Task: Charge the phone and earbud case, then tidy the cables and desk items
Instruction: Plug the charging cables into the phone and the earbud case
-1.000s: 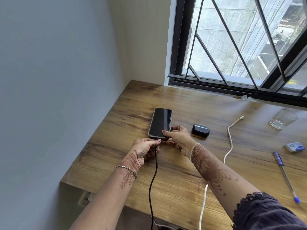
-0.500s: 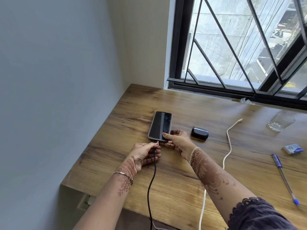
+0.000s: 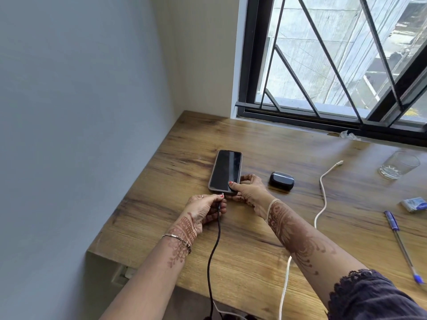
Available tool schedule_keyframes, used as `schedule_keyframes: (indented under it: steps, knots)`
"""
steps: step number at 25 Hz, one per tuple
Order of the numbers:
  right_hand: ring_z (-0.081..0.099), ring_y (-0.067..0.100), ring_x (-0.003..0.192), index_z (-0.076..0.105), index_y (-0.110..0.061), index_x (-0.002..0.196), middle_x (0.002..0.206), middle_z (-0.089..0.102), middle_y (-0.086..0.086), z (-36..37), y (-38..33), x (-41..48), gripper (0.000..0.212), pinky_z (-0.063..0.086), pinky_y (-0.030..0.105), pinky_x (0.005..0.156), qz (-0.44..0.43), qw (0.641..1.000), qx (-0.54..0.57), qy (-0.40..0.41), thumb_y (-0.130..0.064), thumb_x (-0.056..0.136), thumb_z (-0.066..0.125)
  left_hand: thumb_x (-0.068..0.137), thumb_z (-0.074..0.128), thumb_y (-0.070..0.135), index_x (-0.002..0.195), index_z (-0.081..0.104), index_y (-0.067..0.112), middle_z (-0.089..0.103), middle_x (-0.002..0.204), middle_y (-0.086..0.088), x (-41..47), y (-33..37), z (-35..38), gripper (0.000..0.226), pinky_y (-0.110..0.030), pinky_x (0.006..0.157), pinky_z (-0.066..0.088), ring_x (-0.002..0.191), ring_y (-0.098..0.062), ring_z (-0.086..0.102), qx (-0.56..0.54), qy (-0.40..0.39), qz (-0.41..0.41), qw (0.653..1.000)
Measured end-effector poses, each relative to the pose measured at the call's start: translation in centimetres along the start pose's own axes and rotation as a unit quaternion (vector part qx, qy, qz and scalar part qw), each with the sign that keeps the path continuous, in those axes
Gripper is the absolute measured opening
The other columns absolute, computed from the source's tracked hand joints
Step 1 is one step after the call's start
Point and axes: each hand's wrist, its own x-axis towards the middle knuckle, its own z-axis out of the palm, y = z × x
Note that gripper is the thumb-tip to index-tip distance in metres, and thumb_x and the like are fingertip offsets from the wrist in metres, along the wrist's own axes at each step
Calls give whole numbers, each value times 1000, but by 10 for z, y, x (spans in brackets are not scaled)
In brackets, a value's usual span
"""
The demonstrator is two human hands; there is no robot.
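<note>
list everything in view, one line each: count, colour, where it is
desk: 1, brown wood, under everything
phone: 1, black screen, flat on desk's left part
black cable: 1, black, from desk's near edge to phone's near end
earbud case: 1, black, closed, right of phone
white cable: 1, white, loose, right of earbud case
glass: 1, clear, far right
pen: 1, blue, right edge
packet: 1, blue-white, beyond pen
left hand: 1, pinches black cable at phone
right hand: 1, grips phone's near end

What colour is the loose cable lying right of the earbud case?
White. The cable shows clearly in the head view.
</note>
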Motion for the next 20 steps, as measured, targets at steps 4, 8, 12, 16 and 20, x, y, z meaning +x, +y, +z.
schedule_keyframes:
  steps: [4,8,12,16,20]
  knots:
    - [68,24,91,47,-7,116,113,61,16,0,1,-2,45,60,28,58,-3,1000,-12,-4,-8,81,74,88,64,13,75,68,4,66,52,1,1,-1,-1,16,-14,46,49,44,-7,63,8,-4,-1,1000]
    - [69,28,93,49,-12,103,109,65,17,0,7,-5,36,59,42,80,-11,1000,-10,8,-12,80,76,86,67,16,80,70,4,68,57,-1,-1,0,-3,14,-18,49,51,49,-10,66,27,0,2,1000]
    - [71,25,88,47,-16,108,110,63,12,2,8,-8,41,60,34,69,-29,999,-30,17,-19,79,76,86,68,15,82,65,7,68,59,-3,-3,1,-2,9,-17,45,51,45,-11,64,29,14,7,999]
    - [73,26,75,53,-18,101,100,69,12,0,0,-14,17,58,30,56,-34,995,-82,45,-23,88,64,84,71,14,79,60,9,65,67,-9,-4,-3,1,13,-23,48,53,42,-14,60,58,45,38,997]
    - [71,20,60,62,-24,93,78,73,3,0,1,-22,7,60,35,63,-75,972,-199,98,-25,86,58,73,78,35,71,67,18,73,77,-6,2,-3,-1,20,-36,74,60,67,-22,71,282,116,105,946]
